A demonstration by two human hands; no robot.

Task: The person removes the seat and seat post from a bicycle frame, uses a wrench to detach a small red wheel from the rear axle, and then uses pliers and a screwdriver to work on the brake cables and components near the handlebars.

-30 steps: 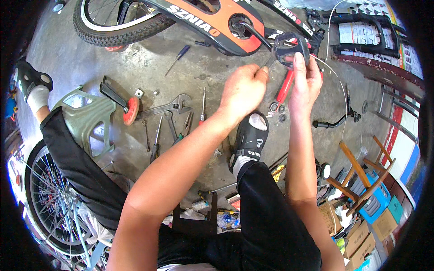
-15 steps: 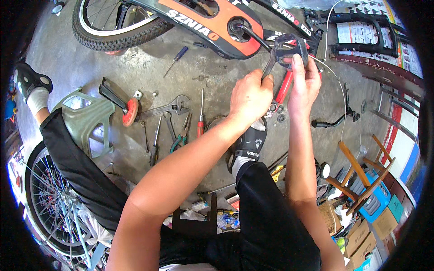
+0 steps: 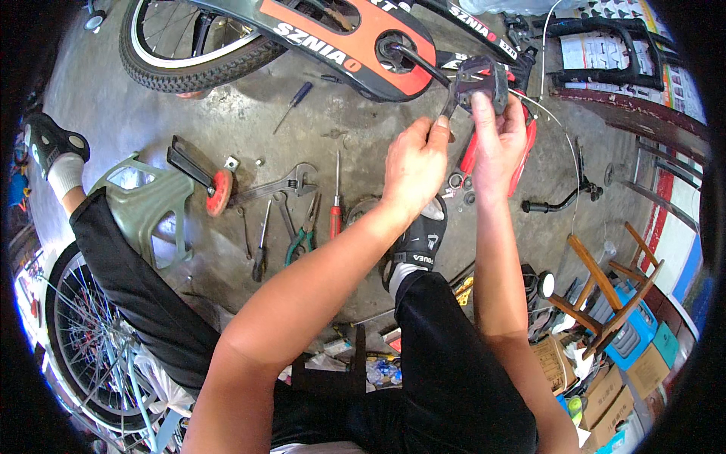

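Observation:
An orange and black bicycle frame [image 3: 420,53] lies across the top of the view, its crank arm [image 3: 425,66] pointing toward me. At the arm's end is a dark pedal [image 3: 495,85]. My right hand [image 3: 499,147] is closed on the pedal's near edge, thumb on top and fingers behind. Wrapped round a metal wrench [image 3: 451,104], my left hand [image 3: 414,163] holds it up against the place where pedal and crank meet. The wrench's jaw is partly hidden there. Below the right hand, a red bicycle part [image 3: 470,151] lies on the floor beside several small metal rings [image 3: 455,181].
Tools lie left of my arms: an adjustable wrench [image 3: 291,179], a red-handled screwdriver [image 3: 335,214], pliers [image 3: 302,238] and another screwdriver [image 3: 293,104]. A green plastic stool [image 3: 144,198] stands by my left leg. At right are a handlebar [image 3: 556,205] and a wooden stool [image 3: 597,280].
Both hands have shifted slightly left, still gripping the wrench and the pedal. The pedal appears tilted a little differently, and more of the red part shows behind the right hand.

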